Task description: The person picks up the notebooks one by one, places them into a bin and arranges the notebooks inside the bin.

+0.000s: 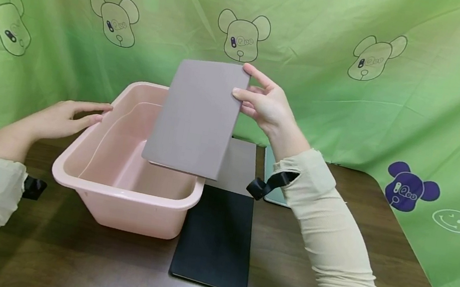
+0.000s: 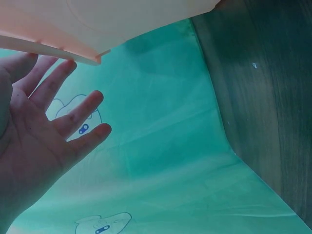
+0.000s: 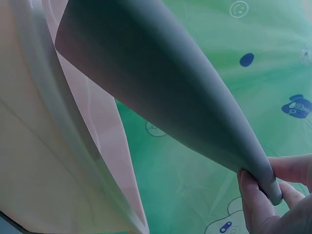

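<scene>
My right hand (image 1: 270,107) pinches a grey hardcover notebook (image 1: 197,118) by its upper right corner, thumb on the face toward me. The notebook is raised and tilted, its lower edge over the right side of a pink plastic basin (image 1: 125,193). In the right wrist view its spine (image 3: 214,83) runs down to the fingertips. My left hand (image 1: 56,119) has its fingers extended, with fingertips at the basin's left rim. The left wrist view shows that palm (image 2: 39,122) with the fingers spread under the rim. The part of the basin behind the notebook is hidden.
Right of the basin, a black notebook (image 1: 217,243) with a ribbon marker lies on the brown wooden table (image 1: 299,277). Behind it lies another grey notebook (image 1: 241,165), and a teal one (image 1: 270,163) is partly under my right wrist. A green curtain (image 1: 315,15) encloses the back and sides.
</scene>
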`<state>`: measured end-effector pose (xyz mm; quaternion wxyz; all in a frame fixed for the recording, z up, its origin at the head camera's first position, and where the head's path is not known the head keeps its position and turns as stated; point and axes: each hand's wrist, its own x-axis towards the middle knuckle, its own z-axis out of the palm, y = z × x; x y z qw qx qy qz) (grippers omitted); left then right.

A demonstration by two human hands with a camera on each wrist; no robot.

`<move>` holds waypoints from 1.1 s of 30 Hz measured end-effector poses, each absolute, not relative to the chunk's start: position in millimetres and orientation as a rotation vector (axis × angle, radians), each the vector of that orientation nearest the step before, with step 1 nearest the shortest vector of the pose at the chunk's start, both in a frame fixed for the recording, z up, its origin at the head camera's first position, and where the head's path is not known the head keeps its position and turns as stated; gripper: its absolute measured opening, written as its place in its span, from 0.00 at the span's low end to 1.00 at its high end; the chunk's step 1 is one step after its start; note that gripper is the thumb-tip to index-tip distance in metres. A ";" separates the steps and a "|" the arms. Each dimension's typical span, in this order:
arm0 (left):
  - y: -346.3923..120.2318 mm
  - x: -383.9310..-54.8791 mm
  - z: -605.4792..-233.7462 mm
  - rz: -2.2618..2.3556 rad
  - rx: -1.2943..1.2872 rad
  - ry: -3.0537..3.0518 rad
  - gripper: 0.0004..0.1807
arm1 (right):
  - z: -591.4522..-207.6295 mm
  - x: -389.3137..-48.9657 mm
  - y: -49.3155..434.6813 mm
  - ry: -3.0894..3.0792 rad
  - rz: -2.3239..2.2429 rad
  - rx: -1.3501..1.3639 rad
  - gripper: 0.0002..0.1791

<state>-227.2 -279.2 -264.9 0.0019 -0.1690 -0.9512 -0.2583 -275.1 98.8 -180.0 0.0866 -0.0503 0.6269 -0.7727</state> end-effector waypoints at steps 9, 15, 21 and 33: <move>-278.6 -227.0 -265.2 -0.813 -0.530 -2.987 0.27 | -182.2 -278.1 88.7 1.843 -2.289 -0.110 0.38; -278.6 -227.7 -265.1 -0.814 -0.536 -2.985 0.27 | -182.2 -280.3 84.4 1.869 -2.268 -0.088 0.39; -279.3 -228.1 -266.5 -0.805 -0.531 -2.989 0.27 | -182.7 -282.9 78.6 1.893 -2.240 -0.085 0.39; -279.7 -227.7 -266.6 -0.820 -0.520 -2.988 0.27 | -182.8 -286.5 62.7 1.935 -2.190 -0.051 0.39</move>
